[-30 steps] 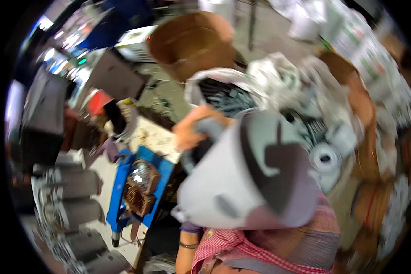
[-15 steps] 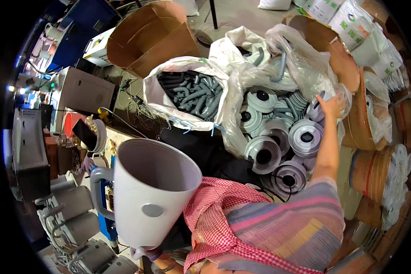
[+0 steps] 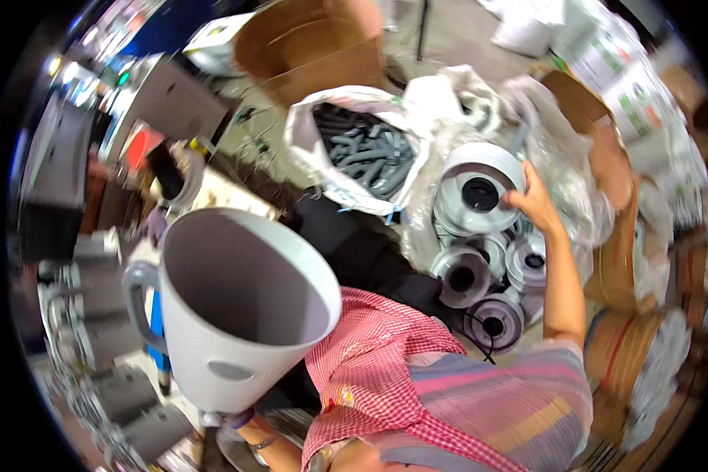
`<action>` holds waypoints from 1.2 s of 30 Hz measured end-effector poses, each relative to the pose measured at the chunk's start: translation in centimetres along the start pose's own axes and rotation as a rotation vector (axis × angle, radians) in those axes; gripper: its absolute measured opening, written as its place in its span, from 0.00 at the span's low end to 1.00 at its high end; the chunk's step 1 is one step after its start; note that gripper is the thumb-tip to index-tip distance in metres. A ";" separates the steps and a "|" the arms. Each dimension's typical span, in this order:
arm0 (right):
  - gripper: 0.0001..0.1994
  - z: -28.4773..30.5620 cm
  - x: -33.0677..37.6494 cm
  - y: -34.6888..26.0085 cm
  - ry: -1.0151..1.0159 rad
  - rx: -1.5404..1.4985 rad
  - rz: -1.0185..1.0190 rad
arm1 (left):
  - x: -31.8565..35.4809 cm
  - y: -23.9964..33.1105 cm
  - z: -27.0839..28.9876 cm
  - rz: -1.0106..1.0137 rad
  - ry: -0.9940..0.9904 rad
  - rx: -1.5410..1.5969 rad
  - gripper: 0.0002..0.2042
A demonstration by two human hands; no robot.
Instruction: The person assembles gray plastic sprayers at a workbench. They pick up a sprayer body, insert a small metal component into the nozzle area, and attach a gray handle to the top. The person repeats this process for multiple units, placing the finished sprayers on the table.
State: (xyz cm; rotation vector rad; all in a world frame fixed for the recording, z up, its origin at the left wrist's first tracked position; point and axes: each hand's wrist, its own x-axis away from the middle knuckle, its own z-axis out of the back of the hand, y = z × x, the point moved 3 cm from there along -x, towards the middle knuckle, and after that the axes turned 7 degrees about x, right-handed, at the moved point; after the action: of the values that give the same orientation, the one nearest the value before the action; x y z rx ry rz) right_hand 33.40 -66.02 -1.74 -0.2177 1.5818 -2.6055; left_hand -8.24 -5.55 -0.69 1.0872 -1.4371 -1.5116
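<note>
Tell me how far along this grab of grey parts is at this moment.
Done: nothing shows inside the white bucket, held from below by the left hand. In hand: the right hand grips a grey ring-shaped part, tilted up from the clear bag. Left: several more grey rings below.

The left hand (image 3: 240,421) is almost wholly hidden beneath the base of the white funnel-shaped housing (image 3: 236,311); its grip cannot be determined. The right hand (image 3: 536,200) covers the right rim of the grey spool (image 3: 480,189), and its fingertips are concealed behind that rim. Equipment at far left (image 3: 71,165) is blurred beyond identification.
</note>
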 end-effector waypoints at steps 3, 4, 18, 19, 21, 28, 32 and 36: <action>0.24 -5.6 0.0 -8.0 -0.498 -0.328 0.015 | 1.2 0.4 2.9 -0.061 0.089 -0.046 0.19; 0.24 -7.0 -1.6 -7.6 -0.546 -0.297 0.010 | 1.6 0.6 3.8 -0.076 0.115 -0.060 0.19; 0.41 -31.9 9.6 -29.7 -0.447 -0.268 1.234 | 8.0 -3.1 13.4 0.249 0.199 0.770 0.21; 0.34 -31.9 10.3 -30.6 -0.451 -0.360 1.225 | 8.7 -3.3 14.8 0.260 0.136 0.608 0.21; 0.29 -31.8 10.6 -30.1 -0.507 -0.405 1.272 | 9.5 -3.3 16.1 0.292 -0.010 0.294 0.22; 0.27 -32.0 10.7 -30.5 -0.611 -0.532 1.224 | 9.4 3.5 13.3 0.447 0.004 0.841 0.24; 0.39 -39.3 8.9 -25.2 -0.828 -0.486 0.560 | 9.1 11.6 13.5 -0.209 0.359 0.385 0.23; 0.45 -42.1 9.6 -27.6 -1.251 -0.382 0.551 | 12.2 18.6 12.8 -0.675 0.637 0.013 0.22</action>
State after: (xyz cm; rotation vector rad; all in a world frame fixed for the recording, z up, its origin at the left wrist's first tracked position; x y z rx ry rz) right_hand 17.03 -17.86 4.28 -1.0019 1.2760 -1.2010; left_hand -24.89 -13.86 16.99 1.9692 -0.6590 -1.3691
